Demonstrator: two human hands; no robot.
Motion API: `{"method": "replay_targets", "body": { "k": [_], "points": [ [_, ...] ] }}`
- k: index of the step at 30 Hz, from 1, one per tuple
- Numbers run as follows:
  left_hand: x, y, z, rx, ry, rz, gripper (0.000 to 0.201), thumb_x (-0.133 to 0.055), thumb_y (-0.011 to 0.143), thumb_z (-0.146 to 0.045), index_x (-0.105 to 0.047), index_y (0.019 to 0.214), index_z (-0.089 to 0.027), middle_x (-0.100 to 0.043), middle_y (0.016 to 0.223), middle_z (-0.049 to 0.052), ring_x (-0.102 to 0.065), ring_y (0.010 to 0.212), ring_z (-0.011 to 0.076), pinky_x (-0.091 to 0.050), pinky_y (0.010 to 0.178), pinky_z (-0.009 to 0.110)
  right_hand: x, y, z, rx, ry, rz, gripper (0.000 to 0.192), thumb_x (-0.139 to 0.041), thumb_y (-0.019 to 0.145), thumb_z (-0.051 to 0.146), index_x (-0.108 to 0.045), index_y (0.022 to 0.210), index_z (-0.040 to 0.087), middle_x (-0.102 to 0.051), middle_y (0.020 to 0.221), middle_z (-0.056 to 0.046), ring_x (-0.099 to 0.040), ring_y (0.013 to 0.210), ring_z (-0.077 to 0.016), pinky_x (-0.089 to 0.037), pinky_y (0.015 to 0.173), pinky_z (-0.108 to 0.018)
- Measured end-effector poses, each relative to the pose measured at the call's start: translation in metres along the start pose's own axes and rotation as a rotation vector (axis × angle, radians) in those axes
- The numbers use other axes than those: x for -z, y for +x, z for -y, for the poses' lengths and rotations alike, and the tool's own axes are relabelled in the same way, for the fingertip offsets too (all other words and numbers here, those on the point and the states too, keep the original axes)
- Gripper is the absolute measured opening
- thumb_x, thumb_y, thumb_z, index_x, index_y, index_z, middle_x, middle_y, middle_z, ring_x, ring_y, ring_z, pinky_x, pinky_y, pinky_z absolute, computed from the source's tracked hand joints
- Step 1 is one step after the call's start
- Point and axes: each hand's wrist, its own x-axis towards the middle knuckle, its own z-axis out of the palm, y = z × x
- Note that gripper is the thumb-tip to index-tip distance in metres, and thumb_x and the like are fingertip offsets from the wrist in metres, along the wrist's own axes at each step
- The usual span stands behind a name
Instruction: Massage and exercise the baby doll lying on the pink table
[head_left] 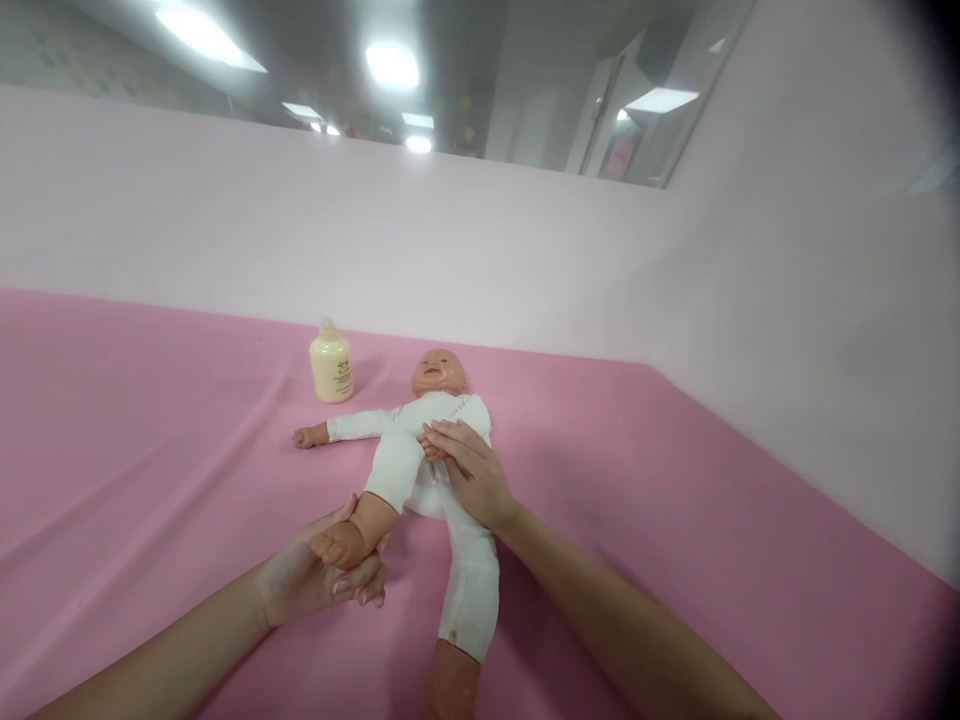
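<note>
1. The fingers [360,590] of the left hand [319,578] are wrapped around one bare foot [341,545] of the doll [427,455], lifting that leg.
2. The right hand [469,472] lies flat on the doll's belly, fingers together and extended, gripping nothing.
3. One doll, in a white suit, lies face up on the pink sheet [150,450].
4. One cream bottle [331,365] stands upright near the doll's head, apart from it.

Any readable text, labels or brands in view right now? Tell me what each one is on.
Cream bottle beside the doll: a small dark logo and print lines on its front, too small and blurred to read.
Doll's white suit, pink sheet, pink wall: no text visible.
</note>
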Motion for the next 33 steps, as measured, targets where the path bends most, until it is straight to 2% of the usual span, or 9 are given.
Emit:
{"method": "replay_targets", "body": {
  "k": [33],
  "points": [
    [0.0062,0.0003,0.0038,-0.002,0.012,-0.048,0.064,-0.037,0.088,-0.071,-0.065,0.084,-0.013,-0.039,0.046,-0.004,-0.043,0.052,0.0155,-0.042,0.077,0.039,0.0006,0.0002,0.0005,-0.005,0.012,-0.005,0.044,-0.045,0.094,0.01,-0.056,0.131,0.031,-0.065,0.127,-0.004,-0.058,0.123,-0.0142,-0.042,0.112,-0.04]
  ]
}}
